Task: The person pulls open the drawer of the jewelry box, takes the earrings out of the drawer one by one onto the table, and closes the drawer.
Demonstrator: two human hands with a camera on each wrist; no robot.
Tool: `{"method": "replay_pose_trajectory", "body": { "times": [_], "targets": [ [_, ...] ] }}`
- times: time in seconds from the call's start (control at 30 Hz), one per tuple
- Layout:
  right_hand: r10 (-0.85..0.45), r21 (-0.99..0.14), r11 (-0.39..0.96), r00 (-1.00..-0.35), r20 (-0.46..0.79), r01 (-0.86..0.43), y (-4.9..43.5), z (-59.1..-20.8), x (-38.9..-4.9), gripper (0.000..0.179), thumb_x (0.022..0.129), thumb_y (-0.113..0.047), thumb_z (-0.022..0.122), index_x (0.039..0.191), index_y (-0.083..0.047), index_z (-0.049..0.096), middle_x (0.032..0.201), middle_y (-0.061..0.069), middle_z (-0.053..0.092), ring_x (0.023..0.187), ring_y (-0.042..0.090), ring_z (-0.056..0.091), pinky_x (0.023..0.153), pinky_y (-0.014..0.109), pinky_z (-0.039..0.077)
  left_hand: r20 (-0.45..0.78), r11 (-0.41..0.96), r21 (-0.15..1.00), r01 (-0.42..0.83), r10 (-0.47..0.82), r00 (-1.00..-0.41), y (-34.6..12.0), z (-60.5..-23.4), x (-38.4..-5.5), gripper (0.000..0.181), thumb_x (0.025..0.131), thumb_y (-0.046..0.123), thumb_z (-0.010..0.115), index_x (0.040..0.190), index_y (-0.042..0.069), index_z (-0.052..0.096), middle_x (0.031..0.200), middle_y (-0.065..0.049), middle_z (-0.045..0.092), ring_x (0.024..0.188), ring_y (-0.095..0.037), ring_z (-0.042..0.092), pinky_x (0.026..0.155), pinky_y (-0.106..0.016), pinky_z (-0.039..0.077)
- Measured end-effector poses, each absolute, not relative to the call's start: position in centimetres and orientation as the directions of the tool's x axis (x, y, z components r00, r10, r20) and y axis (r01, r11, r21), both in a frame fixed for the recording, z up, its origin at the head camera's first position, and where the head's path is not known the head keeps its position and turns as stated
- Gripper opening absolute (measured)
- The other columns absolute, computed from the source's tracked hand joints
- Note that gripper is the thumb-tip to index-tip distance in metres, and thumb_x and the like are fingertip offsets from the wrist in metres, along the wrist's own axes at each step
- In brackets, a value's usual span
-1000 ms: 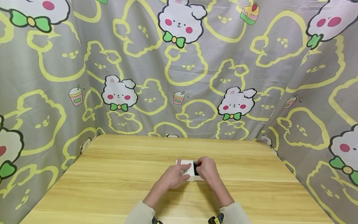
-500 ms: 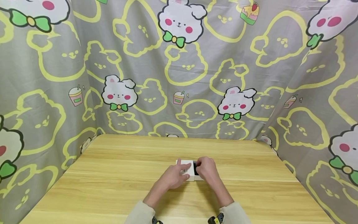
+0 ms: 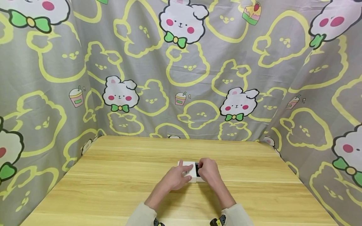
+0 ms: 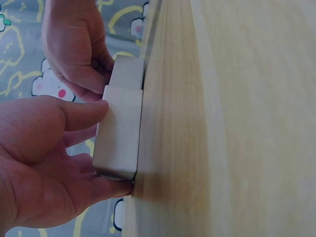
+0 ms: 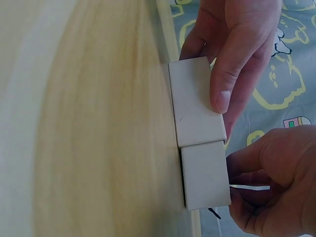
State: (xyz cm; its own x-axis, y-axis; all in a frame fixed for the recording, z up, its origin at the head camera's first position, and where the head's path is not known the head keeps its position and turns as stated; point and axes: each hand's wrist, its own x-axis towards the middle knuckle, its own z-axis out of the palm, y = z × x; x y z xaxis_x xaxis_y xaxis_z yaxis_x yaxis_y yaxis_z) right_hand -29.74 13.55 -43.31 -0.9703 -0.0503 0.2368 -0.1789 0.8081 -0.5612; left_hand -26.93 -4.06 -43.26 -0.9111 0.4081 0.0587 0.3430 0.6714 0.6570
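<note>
A small white box lies on the table in front of me, its inner tray slid partway out to the right. Small dark print shows on its lid. My left hand holds the outer sleeve, thumb at the near top edge and fingers over the top and left end. In the tray is a dark item, its kind hidden. My right hand reaches over the tray with curled fingers at the dark item; the fingertips are partly covered. Both wrist views show the sleeve and tray from their near side.
The light wooden table extends around the box on all sides. Grey curtains printed with rabbits and yellow outlines stand at the back, left and right edges. Both forearms wear beige sleeves and dark wrist bands.
</note>
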Motion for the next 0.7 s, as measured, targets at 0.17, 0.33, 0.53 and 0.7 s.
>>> {"method": "replay_pose_trajectory", "body": {
  "times": [0.17,0.33,0.53,0.7],
  "targets": [
    [-0.068,-0.546,0.812,-0.962,0.264,-0.207,13.49,-43.42,-29.70,0.019,0.069,0.011,0.060,0.068,-0.008,0.064,0.066,0.003,0.062,0.063,0.019,0.053,0.056,0.030,0.045,0.057,0.668,0.662,0.340,0.407,-0.912,-4.04,-43.28,-26.93,0.049,0.100,0.021,0.065,0.147,0.015,0.056,0.158,-0.033,0.029,0.042,-0.007,0.025,0.052,-0.026,0.034],
    [-0.070,-0.547,0.811,-0.962,0.265,-0.210,13.50,-43.41,-29.63,0.019,0.069,0.011,0.060,0.068,-0.008,0.064,0.066,0.003,0.063,0.063,0.019,0.053,0.056,0.030,0.044,0.059,0.669,0.659,0.343,0.408,-0.911,-4.08,-43.21,-26.93,0.048,0.100,0.021,0.065,0.147,0.016,0.056,0.158,-0.033,0.030,0.043,-0.007,0.025,0.054,-0.026,0.035],
    [-0.066,-0.542,0.816,-0.963,0.260,-0.202,13.48,-43.42,-29.60,0.020,0.069,0.011,0.060,0.069,-0.008,0.065,0.067,0.003,0.064,0.065,0.019,0.054,0.058,0.030,0.046,0.056,0.661,0.670,0.338,0.409,-0.911,-4.10,-43.08,-26.87,0.048,0.100,0.021,0.065,0.147,0.015,0.056,0.158,-0.032,0.031,0.043,-0.006,0.027,0.054,-0.027,0.035],
    [-0.068,-0.548,0.812,-0.964,0.256,-0.203,13.40,-43.31,-29.48,0.021,0.069,0.011,0.060,0.068,-0.009,0.066,0.066,0.002,0.064,0.065,0.019,0.054,0.057,0.030,0.045,0.052,0.663,0.670,0.334,0.406,-0.912,-4.12,-43.05,-26.79,0.048,0.100,0.021,0.065,0.147,0.015,0.056,0.158,-0.032,0.031,0.043,-0.006,0.027,0.054,-0.027,0.034]
  ]
}}
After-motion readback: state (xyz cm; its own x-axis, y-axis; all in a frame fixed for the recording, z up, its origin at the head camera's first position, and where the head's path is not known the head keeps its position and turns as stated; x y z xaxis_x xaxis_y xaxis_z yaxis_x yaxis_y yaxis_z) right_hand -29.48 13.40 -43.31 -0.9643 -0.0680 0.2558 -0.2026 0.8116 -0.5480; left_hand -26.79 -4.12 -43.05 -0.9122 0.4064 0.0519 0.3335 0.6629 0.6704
